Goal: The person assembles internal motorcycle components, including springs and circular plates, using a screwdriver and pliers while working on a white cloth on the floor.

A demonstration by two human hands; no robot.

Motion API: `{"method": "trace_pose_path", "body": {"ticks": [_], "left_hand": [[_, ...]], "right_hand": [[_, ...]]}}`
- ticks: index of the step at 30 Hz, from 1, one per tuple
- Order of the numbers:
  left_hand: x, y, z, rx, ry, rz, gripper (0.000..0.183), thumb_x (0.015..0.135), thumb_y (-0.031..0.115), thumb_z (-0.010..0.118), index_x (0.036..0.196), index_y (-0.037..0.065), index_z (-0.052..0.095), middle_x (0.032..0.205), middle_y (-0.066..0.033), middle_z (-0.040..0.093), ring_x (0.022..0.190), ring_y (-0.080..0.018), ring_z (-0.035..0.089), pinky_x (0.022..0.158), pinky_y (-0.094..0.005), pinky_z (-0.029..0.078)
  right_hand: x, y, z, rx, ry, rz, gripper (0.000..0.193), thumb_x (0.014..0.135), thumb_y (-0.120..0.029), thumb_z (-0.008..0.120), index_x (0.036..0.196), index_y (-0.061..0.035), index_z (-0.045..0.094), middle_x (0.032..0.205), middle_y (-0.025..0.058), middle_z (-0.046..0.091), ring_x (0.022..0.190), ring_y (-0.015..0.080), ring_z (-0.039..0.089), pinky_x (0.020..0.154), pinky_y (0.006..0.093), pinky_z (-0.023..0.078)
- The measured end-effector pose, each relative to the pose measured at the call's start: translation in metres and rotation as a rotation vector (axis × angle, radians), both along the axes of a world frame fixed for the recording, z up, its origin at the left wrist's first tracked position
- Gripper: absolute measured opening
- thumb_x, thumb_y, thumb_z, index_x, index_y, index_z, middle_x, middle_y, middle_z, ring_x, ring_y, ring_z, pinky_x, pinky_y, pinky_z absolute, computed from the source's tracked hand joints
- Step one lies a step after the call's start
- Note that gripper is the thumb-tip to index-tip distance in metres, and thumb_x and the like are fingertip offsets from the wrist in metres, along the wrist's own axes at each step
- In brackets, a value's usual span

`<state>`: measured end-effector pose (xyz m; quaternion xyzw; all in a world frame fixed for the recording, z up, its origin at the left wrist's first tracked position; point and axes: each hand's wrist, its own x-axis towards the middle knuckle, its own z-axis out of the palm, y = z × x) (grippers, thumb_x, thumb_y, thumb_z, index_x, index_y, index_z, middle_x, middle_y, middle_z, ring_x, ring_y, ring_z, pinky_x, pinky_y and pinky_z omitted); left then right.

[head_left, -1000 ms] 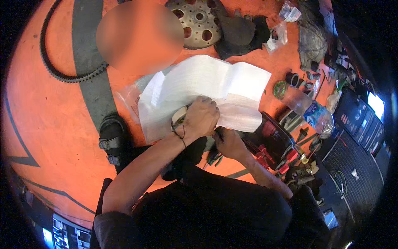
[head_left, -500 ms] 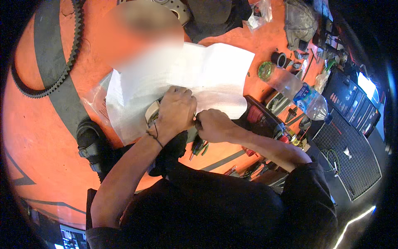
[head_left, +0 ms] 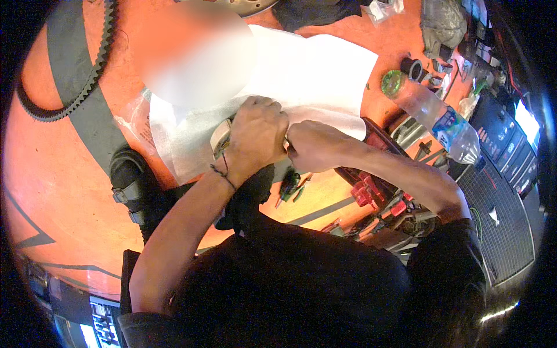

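Over the near part of a white sheet on the orange floor, both my hands are closed and side by side, almost touching. My left hand, with a dark cord at its wrist, wraps round a pale, curved, ring-like piece whose rim shows left of the wrist. My right hand is a fist, thumb side toward the left hand. A small bit of something shows between the two hands, but what the right fingers pinch is hidden.
A black toothed belt lies far left, near my sandalled foot. Dark-handled tools lie below my hands. On the right are a plastic bottle, a dark tray with red pieces and a mesh panel.
The view has shifted, so the sheet, bottle and tools sit farther right in the picture. Both hands stay closed together, and the right wrist appears turned slightly.
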<state>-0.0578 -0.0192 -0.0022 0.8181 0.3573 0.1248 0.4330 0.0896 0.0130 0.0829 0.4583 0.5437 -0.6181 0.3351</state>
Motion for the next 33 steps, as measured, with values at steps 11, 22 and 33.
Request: {"method": "trace_pose_path", "body": {"ticks": [11,22,33], "left_hand": [[-0.007,0.012,0.000,-0.071,0.107,-0.179,0.024,0.061,0.022,0.077,0.078,0.006,0.072,0.085,-0.0143,0.068,0.090,-0.0293,0.068,0.085,-0.0391,0.052],[-0.004,0.009,0.003,-0.104,0.177,-0.134,0.027,0.060,0.024,0.076,0.080,0.005,0.072,0.087,-0.0139,0.069,0.089,-0.0264,0.068,0.083,-0.0369,0.051],[0.005,0.006,-0.001,-0.045,0.168,-0.079,0.018,0.077,0.020,0.061,0.081,0.007,0.073,0.085,-0.0120,0.070,0.089,-0.0250,0.066,0.083,-0.0384,0.047]], "right_hand": [[-0.004,-0.012,-0.001,0.097,-0.031,-0.022,0.018,0.076,-0.011,0.061,0.070,0.0058,0.066,0.076,0.0292,0.065,0.077,0.0452,0.066,0.075,0.0526,0.053],[-0.002,-0.020,-0.009,0.144,0.024,0.041,0.018,0.079,-0.012,0.061,0.070,0.0032,0.064,0.071,0.0263,0.064,0.073,0.0442,0.066,0.075,0.0530,0.052],[0.028,0.009,-0.021,0.231,0.097,0.144,0.017,0.085,-0.011,0.056,0.085,-0.0007,0.070,0.082,0.0228,0.069,0.080,0.0430,0.067,0.079,0.0516,0.052]]}}
